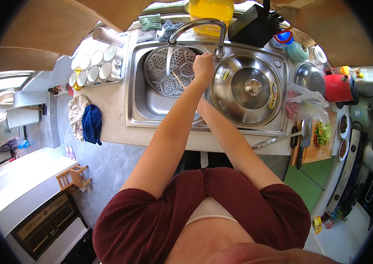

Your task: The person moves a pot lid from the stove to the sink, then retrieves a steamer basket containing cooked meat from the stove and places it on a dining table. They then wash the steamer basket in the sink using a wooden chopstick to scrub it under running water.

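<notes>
My left hand (203,66) is at the base of the chrome faucet (219,49), fingers curled round its lever, which the hand covers. Water (169,61) runs from the spout into the left sink basin (140,109). A round perforated metal steamer tray (178,71) leans in that basin under the stream. My right arm crosses beneath the left forearm, which hides most of my right hand (200,103). A thin wooden stick (178,80), like a chopstick, sticks out from that hand over the tray. A large steel lid (239,102) covers the right basin.
White mugs (98,71) stand in a rack at left, near hanging cloths (91,122). Behind the faucet are a yellow jug (211,13) and a black holder (252,26). At right, a cutting board (308,155) bears a knife (302,148) and chopped vegetables (321,133), beside a plastic bag (308,102).
</notes>
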`<state>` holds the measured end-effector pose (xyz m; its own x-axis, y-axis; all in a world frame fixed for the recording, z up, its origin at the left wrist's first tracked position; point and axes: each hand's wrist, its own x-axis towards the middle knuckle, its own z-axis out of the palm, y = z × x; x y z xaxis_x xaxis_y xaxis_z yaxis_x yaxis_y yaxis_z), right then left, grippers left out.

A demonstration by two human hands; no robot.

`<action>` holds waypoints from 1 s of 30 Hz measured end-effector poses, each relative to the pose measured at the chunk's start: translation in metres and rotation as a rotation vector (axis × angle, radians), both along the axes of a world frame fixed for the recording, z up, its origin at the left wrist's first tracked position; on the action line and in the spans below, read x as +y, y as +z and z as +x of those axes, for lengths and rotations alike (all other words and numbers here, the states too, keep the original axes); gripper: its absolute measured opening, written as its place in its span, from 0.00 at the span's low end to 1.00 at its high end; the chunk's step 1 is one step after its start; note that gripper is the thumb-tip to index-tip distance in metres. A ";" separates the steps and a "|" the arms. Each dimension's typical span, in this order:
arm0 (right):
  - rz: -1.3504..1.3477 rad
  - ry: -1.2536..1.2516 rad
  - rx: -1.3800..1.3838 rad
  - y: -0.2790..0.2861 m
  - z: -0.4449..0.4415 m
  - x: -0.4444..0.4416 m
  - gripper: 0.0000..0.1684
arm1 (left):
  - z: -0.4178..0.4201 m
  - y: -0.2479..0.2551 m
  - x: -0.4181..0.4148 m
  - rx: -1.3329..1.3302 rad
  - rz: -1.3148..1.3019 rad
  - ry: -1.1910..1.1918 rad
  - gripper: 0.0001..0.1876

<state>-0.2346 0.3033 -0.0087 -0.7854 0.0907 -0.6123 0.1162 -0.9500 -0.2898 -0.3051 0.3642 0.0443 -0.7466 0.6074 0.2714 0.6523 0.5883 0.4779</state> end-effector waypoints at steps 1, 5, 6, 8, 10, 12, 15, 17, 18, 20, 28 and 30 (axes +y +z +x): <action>-0.006 0.012 0.015 -0.003 0.000 0.000 0.14 | 0.000 0.000 -0.001 -0.013 -0.002 0.000 0.07; -0.151 0.001 -0.048 0.015 -0.002 -0.007 0.13 | -0.003 0.004 -0.014 -0.037 0.076 0.047 0.08; -0.087 0.037 -0.065 0.000 -0.003 -0.005 0.13 | 0.000 0.014 -0.017 -0.038 0.108 0.060 0.08; 0.038 0.099 -0.098 -0.048 -0.007 0.000 0.14 | 0.003 0.022 -0.031 -0.026 0.202 0.066 0.08; -0.026 0.208 -0.131 -0.051 -0.003 0.004 0.15 | -0.003 0.023 -0.071 -0.081 0.229 0.136 0.09; -0.025 0.286 -0.145 -0.040 0.003 0.007 0.16 | -0.016 0.021 -0.111 -0.112 0.182 0.234 0.09; -0.065 0.287 -0.122 -0.043 0.008 0.008 0.15 | -0.052 0.005 -0.153 -0.010 0.243 0.295 0.09; -0.065 0.286 -0.118 -0.043 0.010 0.010 0.15 | -0.082 0.011 -0.161 0.011 0.185 0.281 0.06; -0.064 0.286 -0.116 -0.042 0.012 0.010 0.15 | -0.098 0.013 -0.162 0.012 0.076 0.290 0.07; -0.057 0.304 -0.123 -0.037 0.012 0.009 0.15 | -0.132 0.000 -0.166 0.165 -0.061 0.255 0.10; -0.032 0.327 -0.145 -0.031 0.011 0.010 0.14 | -0.195 -0.031 -0.132 0.187 -0.398 0.187 0.10; -0.025 0.312 -0.163 -0.030 0.008 0.009 0.14 | -0.197 -0.030 -0.128 0.137 -0.433 0.172 0.10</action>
